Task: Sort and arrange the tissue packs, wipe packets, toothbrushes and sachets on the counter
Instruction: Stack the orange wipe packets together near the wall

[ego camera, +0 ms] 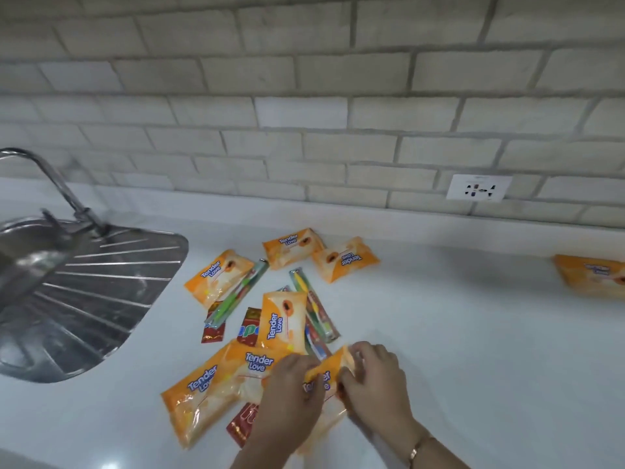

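Several orange Tender Love tissue packs lie scattered on the white counter (456, 333). My left hand (287, 397) and my right hand (375, 380) both grip one orange pack (326, 374) near the front. Beside it lies a larger orange pack (206, 390), and another pack (282, 321) sits just behind my hands. A green toothbrush in its wrapper (236, 292) rests across a pack (216, 275) at the left. A yellow toothbrush (313, 302) lies in the middle. Red sachets (248, 324) (241, 424) peek out from under the packs. One pack (595, 275) sits alone at the far right.
A steel sink with a ribbed drainboard (101, 286) and a tap (61, 184) fills the left side. A tiled wall runs along the back, with a white socket (478, 187) low on the right. Two more packs (292, 247) (343, 258) lie near the wall.
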